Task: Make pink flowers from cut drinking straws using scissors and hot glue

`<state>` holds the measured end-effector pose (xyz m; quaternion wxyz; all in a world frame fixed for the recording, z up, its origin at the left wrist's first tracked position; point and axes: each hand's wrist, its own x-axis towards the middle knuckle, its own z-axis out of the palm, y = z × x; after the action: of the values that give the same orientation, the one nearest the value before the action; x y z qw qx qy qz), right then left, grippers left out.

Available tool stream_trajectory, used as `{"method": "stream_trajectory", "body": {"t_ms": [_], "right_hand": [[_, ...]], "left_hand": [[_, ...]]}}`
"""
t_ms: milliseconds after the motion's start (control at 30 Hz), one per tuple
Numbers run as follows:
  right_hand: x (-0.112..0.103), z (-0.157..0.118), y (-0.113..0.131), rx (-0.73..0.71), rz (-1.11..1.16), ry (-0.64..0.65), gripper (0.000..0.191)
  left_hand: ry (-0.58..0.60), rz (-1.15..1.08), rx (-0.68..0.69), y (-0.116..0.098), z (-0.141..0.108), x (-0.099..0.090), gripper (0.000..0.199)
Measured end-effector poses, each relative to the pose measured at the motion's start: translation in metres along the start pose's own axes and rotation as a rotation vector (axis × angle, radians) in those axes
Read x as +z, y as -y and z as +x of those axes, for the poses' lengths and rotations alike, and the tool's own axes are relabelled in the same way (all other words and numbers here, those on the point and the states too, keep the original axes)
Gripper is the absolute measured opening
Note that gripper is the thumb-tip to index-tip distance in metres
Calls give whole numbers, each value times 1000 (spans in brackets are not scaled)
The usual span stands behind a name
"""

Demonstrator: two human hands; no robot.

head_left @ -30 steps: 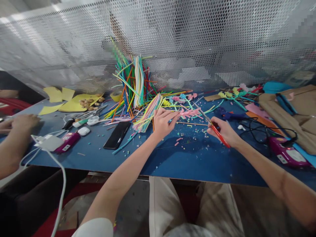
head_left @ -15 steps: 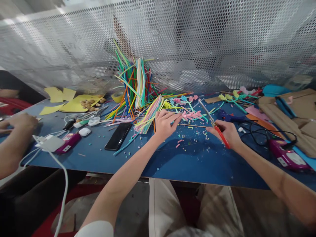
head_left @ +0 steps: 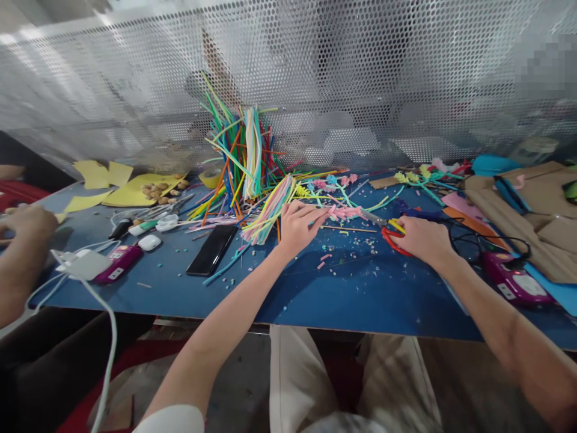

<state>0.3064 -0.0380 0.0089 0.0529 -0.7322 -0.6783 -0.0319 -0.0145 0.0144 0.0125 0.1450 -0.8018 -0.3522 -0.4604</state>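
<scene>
My left grip [head_left: 297, 227] pinching pink sprig [head_left: 345, 213], right grip [head_left: 421, 237] clamped on scissors [head_left: 385, 236], blades [head_left: 373, 218] beside sprig's tip, back from front edge of desk [head_left: 360, 307].

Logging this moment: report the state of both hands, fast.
Left hand: closed, pinching the pink fuzzy piece by one end.
Right hand: closed, holding the scissors by the handles.

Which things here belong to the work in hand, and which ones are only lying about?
Belonging, it seems:
scissors, in right hand
pink sprig, in left hand
probably pipe cleaners

Apparently just lying about:
phone
yellow paper
charger
cardboard
</scene>
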Motion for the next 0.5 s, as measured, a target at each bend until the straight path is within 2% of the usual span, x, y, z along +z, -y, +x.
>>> {"method": "stream_trajectory", "body": {"t_ms": [100, 200, 367, 500], "right_hand": [[6, 3, -8, -159, -42, -18, 39], [6, 5, -12, -305, 49, -117, 30], [-8, -6, 12, -365, 582, -353, 22], [-14, -18, 39, -337, 846, -333, 25]], "left_hand": [[41, -30, 32, 0, 0, 1, 17], [80, -41, 54, -1, 0, 1, 18], [140, -37, 80, -4, 1, 2, 18], [150, -31, 106, -6, 1, 2, 17]]}}
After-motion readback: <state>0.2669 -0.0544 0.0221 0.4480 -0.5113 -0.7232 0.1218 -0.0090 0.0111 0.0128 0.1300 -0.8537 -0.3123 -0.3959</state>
